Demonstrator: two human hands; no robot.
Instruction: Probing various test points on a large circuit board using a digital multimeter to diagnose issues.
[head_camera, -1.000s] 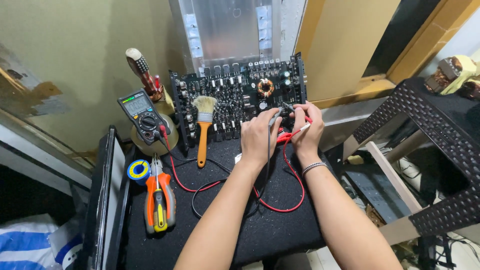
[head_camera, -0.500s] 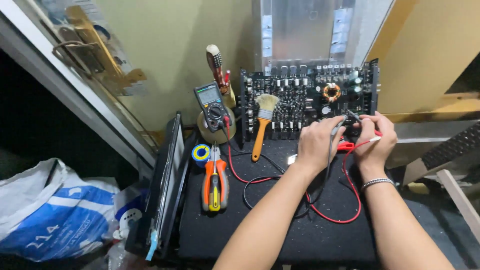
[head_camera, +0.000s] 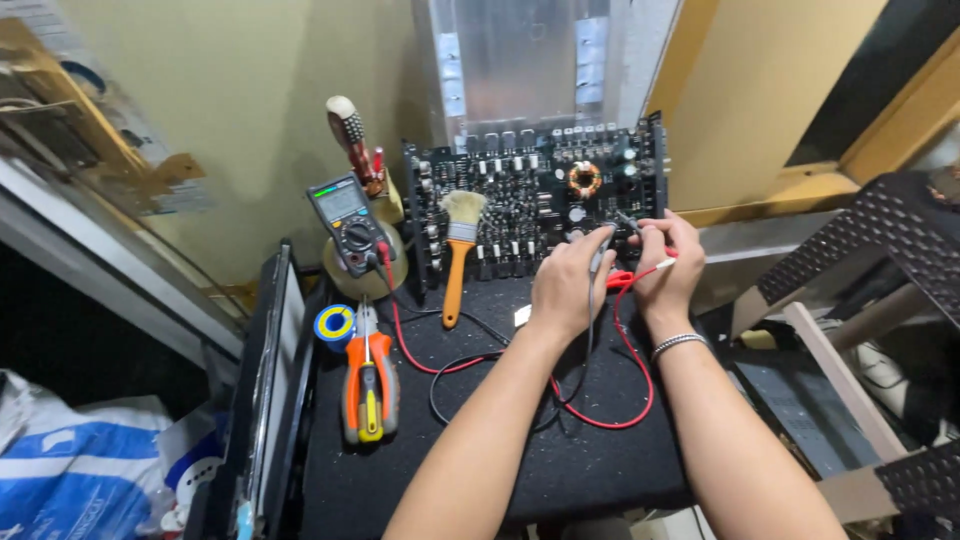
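A black circuit board leans upright against a metal plate at the back of the black mat. My left hand grips a black test probe with its tip at the board's lower right. My right hand pinches a red test probe beside it, also near the board. Red and black leads loop across the mat to a multimeter propped at the left.
An orange-handled paintbrush leans on the board. Orange pliers and a blue-yellow tape roll lie at the mat's left. A screwdriver stands behind the meter. A perforated black rack is at the right, a blue-white bag at lower left.
The view swung left and then back toward the centre. Both hands stayed on the probes at the board's lower right.
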